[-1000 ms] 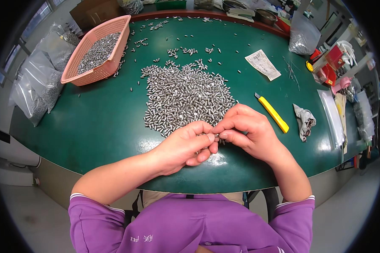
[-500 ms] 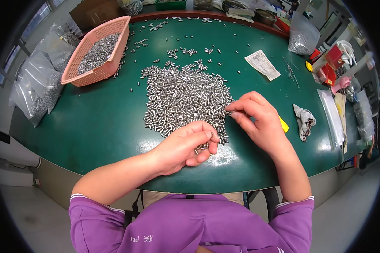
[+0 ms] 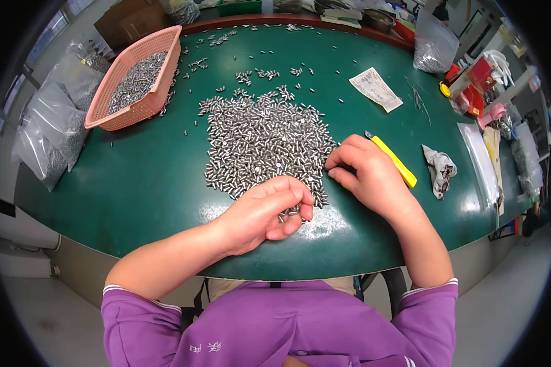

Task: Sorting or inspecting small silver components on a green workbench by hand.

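A broad pile of small silvery metal pins (image 3: 263, 144), short and bullet-shaped, lies in the middle of the green table. At its near edge my left hand (image 3: 272, 211) is curled, palm partly up, around several of these pins, which show between thumb and fingers. My right hand (image 3: 364, 171) touches down at the pile's right edge, thumb and fingertips drawn close together. Whatever is between those fingertips is too small to make out. Just beyond the right hand lies a yellow utility knife (image 3: 393, 160).
A pink plastic basket (image 3: 159, 92) of similar pins stands at the far left, beside filled clear bags (image 3: 49, 137). To the right lie a paper slip (image 3: 376, 90), thin wires (image 3: 417, 96) and a crumpled cloth (image 3: 439, 171). Stray pins (image 3: 266, 74) dot the far table.
My right hand has lowered toward the table at the pile's edge, uncovering more of the yellow knife. The left hand stays almost in place. The whole view has shifted slightly.
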Tool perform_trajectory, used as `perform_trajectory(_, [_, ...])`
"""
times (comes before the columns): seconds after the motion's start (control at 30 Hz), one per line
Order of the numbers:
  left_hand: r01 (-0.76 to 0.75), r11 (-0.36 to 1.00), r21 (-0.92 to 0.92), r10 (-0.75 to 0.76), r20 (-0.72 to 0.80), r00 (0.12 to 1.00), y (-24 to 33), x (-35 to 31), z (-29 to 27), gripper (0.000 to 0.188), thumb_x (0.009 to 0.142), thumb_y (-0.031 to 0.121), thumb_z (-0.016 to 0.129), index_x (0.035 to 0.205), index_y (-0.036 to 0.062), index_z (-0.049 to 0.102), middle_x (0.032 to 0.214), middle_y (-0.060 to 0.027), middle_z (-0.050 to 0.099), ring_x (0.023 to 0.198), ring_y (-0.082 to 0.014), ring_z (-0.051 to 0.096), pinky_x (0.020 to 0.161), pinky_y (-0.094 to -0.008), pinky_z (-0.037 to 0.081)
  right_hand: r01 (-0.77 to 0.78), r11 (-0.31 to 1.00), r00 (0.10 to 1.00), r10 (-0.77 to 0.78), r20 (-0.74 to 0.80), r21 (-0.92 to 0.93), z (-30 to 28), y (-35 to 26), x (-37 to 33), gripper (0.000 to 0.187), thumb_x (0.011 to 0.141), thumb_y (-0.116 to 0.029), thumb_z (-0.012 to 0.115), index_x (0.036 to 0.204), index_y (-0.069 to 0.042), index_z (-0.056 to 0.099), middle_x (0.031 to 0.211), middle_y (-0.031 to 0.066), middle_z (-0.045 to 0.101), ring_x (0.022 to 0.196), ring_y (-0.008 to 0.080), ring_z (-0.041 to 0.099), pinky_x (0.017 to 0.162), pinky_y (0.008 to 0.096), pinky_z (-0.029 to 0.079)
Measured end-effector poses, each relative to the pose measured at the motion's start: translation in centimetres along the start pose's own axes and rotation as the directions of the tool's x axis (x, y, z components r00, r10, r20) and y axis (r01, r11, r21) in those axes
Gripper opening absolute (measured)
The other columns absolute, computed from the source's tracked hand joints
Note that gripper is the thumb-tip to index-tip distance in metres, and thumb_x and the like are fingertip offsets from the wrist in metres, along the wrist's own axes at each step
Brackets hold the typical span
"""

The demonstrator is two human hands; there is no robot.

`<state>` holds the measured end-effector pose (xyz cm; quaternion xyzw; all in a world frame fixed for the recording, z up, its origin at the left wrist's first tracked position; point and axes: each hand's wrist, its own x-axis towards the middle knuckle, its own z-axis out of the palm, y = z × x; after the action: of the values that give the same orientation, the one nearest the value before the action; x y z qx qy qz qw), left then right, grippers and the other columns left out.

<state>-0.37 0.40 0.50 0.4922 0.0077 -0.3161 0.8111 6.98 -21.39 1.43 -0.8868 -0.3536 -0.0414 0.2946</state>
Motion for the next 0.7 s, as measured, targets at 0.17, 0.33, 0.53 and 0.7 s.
perform_trajectory(0.17, [0.025,0.998,-0.060,-0.022,0.043,0.999,0.1,0.0,-0.4,0.018,0.099,0.020,0.046,0.103,0.0044,0.053,0.092,-0.0073,0.056,0.063,-0.0089,0.046,0.046,-0.0193,0.033,-0.010,0.997,0.998,0.005,-0.061,-0.072,-0.6,0.6,0.1,0.012,0.074,-0.006,0.071,0.085,-0.006,0.065,0.083,0.0073,0.059,0.079,0.0250,0.060,0.070,0.0349,0.050])
perform_trajectory(0.33, [0.005,0.997,-0.081,0.000,0.062,0.998,-0.1,0.3,-0.7,0.017,0.099,0.020,0.046,0.104,0.0048,0.053,0.092,-0.0070,0.056,0.063,-0.0085,0.045,0.046,-0.0191,0.033,0.050,0.998,0.999,-0.050,0.004,-0.035,-0.2,0.4,-0.2,0.013,0.074,-0.010,0.073,0.084,-0.006,0.066,0.083,0.0071,0.058,0.078,0.0251,0.060,0.069,0.0359,0.049])
perform_trajectory(0.53, [-0.037,0.998,-0.060,0.036,-0.014,0.999,-0.2,0.4,-0.2,0.012,0.098,0.011,0.047,0.107,0.0052,0.052,0.091,-0.0062,0.055,0.059,-0.0049,0.040,0.043,-0.0157,0.030,-0.016,0.983,1.000,0.016,0.001,0.184,0.1,-0.4,-0.2,0.009,0.079,-0.007,0.070,0.086,-0.004,0.064,0.081,0.0057,0.056,0.075,0.0197,0.058,0.067,0.0307,0.048])
perform_trajectory(0.7, [-0.082,0.993,-0.083,0.082,-0.011,0.997,-0.4,0.3,-0.1,0.021,0.096,0.011,0.054,0.116,0.0048,0.049,0.090,-0.0060,0.058,0.061,-0.0044,0.045,0.046,-0.0167,0.034,0.011,0.849,0.999,-0.029,0.027,0.528,0.4,-2.3,-0.3,0.008,0.082,-0.006,0.069,0.089,-0.006,0.066,0.087,0.0009,0.058,0.080,0.0109,0.055,0.067,0.0252,0.046])
